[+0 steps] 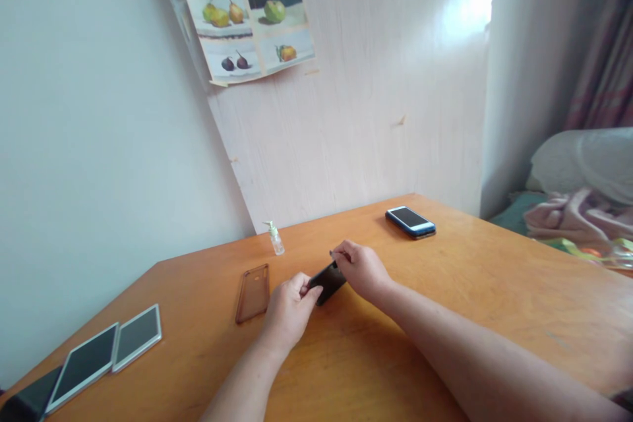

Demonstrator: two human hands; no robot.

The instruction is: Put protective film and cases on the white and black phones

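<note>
A dark phone (330, 285) is held tilted just above the middle of the table, its black face towards me. My left hand (291, 308) is closed on its left end, thumb on the near face. The fingers of my right hand (362, 269) are pinched at the far right corner of the phone. A small dark tip shows by those fingers, too small to make out. Left of my left hand lies an empty brown see-through phone case (253, 294). Behind it stands a small clear pump bottle (275, 241) with a pale green top.
On the left of the wooden table (208, 356) lie two white-framed tablets (138, 336) and a dark flat device (32, 395). A white phone in a blue case (411, 221) rests at the back right. A pale board (356, 145) with taped fruit pictures (252, 33) stands behind.
</note>
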